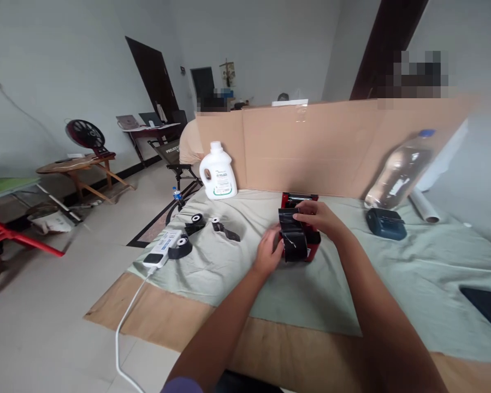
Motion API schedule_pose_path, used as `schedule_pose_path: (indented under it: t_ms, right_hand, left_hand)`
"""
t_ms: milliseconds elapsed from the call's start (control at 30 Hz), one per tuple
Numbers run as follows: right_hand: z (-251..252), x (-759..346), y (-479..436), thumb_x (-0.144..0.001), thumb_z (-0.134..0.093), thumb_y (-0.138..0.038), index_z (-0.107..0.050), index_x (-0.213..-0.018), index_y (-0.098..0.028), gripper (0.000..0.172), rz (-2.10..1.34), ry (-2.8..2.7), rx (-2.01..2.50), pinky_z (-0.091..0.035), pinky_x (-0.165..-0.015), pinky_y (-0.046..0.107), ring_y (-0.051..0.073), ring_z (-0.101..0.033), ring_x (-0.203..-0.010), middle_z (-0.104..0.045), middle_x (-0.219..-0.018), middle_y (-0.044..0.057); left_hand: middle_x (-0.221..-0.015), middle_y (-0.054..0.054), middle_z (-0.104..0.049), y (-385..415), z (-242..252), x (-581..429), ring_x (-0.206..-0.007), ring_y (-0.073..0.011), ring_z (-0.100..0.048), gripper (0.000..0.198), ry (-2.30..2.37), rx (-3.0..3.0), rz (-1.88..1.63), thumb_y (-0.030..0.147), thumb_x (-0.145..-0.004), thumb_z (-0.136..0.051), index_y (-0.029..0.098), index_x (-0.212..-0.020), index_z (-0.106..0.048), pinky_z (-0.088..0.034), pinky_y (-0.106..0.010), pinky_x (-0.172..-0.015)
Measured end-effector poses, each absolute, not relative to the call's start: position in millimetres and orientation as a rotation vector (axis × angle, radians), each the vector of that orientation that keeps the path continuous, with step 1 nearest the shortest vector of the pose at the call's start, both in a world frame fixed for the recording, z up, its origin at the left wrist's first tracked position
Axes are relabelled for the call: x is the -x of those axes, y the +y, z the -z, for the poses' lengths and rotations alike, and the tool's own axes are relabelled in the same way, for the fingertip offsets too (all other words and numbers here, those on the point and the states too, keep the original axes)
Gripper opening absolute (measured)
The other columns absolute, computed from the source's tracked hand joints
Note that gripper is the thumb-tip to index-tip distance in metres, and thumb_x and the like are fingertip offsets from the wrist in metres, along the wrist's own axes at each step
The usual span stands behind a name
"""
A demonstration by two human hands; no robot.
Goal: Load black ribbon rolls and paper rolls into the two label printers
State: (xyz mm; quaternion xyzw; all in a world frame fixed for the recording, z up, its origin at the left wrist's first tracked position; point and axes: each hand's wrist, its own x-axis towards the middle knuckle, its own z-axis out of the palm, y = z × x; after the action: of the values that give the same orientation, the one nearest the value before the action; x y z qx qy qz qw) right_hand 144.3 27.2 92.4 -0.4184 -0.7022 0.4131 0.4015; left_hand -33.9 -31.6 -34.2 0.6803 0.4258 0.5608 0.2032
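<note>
A red device (313, 254) stands on the green cloth in front of the cardboard, with wide, glossy black ribbon (295, 246) draped over it. What kind of device it is I cannot tell. My left hand (268, 252) is closed against the left side of the ribbon, thumb at the front edge and the other fingertips partly hidden behind. From the right, my right hand (315, 216) reaches over the top and pinches the ribbon's upper part between thumb and fingers. Left of the device lie small rolls with white cores and dark strips: one roll (224, 229) partly unwound, another (180, 248) nearer the cable.
A white jug (218, 173) stands at the back left before the cardboard panel (302, 147). A white power bank (161, 250) trails a cable off the table edge. To the right are a large plastic bottle (401, 172), a dark blue case (386, 224) and a phone (486, 305).
</note>
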Motion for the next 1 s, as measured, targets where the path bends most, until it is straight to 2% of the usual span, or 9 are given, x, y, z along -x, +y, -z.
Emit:
schedule_pose_path:
  t_ms: [100,233,333,500,600,733,833,1000]
  right_hand:
    - [-74.1,-167.8,45.5,-0.064,-0.076,-0.03,-0.065,-0.079,-0.02,0.02,-0.78,-1.885,1.329,-0.046,-0.065,0.031,0.018,-0.061,-0.067,-0.068,-0.072,0.0]
    - [-47.6,-167.3,58.9,-0.07,-0.071,-0.024,-0.07,-0.087,-0.022,0.017,-0.493,-1.978,1.603,-0.047,-0.08,0.035,0.023,-0.064,-0.089,-0.074,-0.089,0.004]
    - [-38.4,-158.2,56.4,-0.072,-0.07,-0.025,-0.073,-0.095,-0.022,0.023,-0.369,-2.003,1.693,-0.044,-0.089,0.042,0.032,-0.056,-0.108,-0.073,-0.097,0.008]
    - [-37.5,-151.1,49.7,-0.074,-0.069,-0.023,-0.074,-0.101,-0.02,0.028,-0.229,-2.013,1.752,-0.039,-0.093,0.048,0.038,-0.046,-0.116,-0.06,-0.119,0.017]
    - [-35.0,-157.0,57.8,-0.07,-0.075,-0.03,-0.068,-0.104,-0.018,0.038,-0.273,-1.905,1.732,-0.039,-0.096,0.049,0.039,-0.045,-0.117,-0.055,-0.118,0.018]
    - [-27.5,-164.8,77.9,-0.074,-0.068,-0.046,-0.053,-0.106,-0.021,0.044,-0.573,-1.573,1.446,-0.041,-0.098,0.048,0.03,-0.052,-0.11,-0.057,-0.111,0.011]
    - [-22.9,-163.4,86.3,-0.075,-0.063,-0.056,-0.044,-0.101,-0.025,0.044,-0.741,-1.351,1.145,-0.045,-0.096,0.043,0.024,-0.056,-0.105,-0.057,-0.115,0.008]
    - [-18.5,-164.7,72.9,-0.076,-0.06,-0.054,-0.046,-0.1,-0.026,0.04,-0.781,-1.23,1.025,-0.046,-0.097,0.043,0.022,-0.057,-0.099,-0.057,-0.107,0.005]
  left_hand:
    - [-0.151,-0.014,-0.046,-33.9,31.7,33.9,-0.138,-0.0277,-0.043,0.047,1.28,-2.086,-1.595,0.033,-0.093,-0.057,0.018,-0.137,-0.05,-0.036,-0.049,-0.115]
    - [-0.149,-0.011,-0.049,-38.4,28.2,35.5,-0.138,-0.0278,-0.04,0.043,1.333,-2.445,-1.486,0.026,-0.089,-0.058,0.021,-0.132,-0.058,-0.035,-0.048,-0.114]
    - [-0.146,-0.007,-0.054,-41.4,25.5,35.4,-0.138,-0.0278,-0.039,0.047,1.352,-2.649,-1.323,0.018,-0.087,-0.055,0.025,-0.133,-0.059,-0.035,-0.047,-0.113]
    - [-0.143,-0.007,-0.057,-42.2,25.1,30.4,-0.136,-0.0278,-0.041,0.046,1.399,-2.699,-1.312,0.016,-0.086,-0.055,0.025,-0.131,-0.062,-0.037,-0.046,-0.11]
    - [-0.141,-0.006,-0.058,-42.5,25.3,27.7,-0.133,-0.0264,-0.043,0.043,1.411,-2.674,-1.37,0.016,-0.088,-0.055,0.026,-0.129,-0.065,-0.038,-0.045,-0.111]
    - [-0.139,-0.006,-0.059,-44.4,25.0,26.4,-0.132,-0.0253,-0.044,0.041,1.395,-2.696,-1.411,0.016,-0.092,-0.053,0.028,-0.129,-0.065,-0.039,-0.044,-0.109]
    - [-0.137,-0.005,-0.06,-45.4,25.7,26.0,-0.131,-0.0247,-0.044,0.04,1.383,-2.708,-1.419,0.015,-0.093,-0.051,0.03,-0.128,-0.066,-0.04,-0.044,-0.108]
    - [-0.136,-0.004,-0.061,-45.7,25.3,27.4,-0.127,-0.0231,-0.047,0.041,1.372,-2.679,-1.448,0.013,-0.094,-0.049,0.032,-0.125,-0.068,-0.041,-0.044,-0.107]
